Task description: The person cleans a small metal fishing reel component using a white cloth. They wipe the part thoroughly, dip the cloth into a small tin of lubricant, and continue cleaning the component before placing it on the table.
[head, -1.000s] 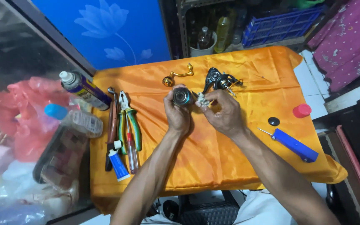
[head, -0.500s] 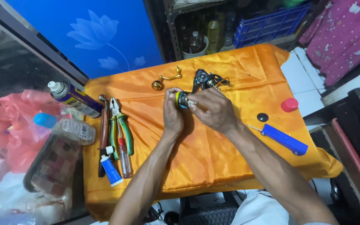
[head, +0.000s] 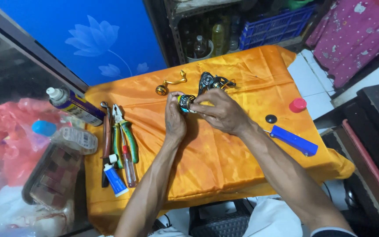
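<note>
My left hand and my right hand meet over an orange cloth and both grip a small round reel spool with blue and yellow trim. Just beyond my right hand lies the dark fishing reel body. A gold crank handle with a dark knob rests on the cloth to the left of it.
Pliers with green grips, a screwdriver, a small blue tube and a spray can lie at the left. A blue-handled tool, black cap and red cap lie at the right. A blue crate stands behind.
The view has shifted, so the table sits a little lower and further right in the picture. Both hands have kept hold of the spool, and my right fingers have turned over it.
</note>
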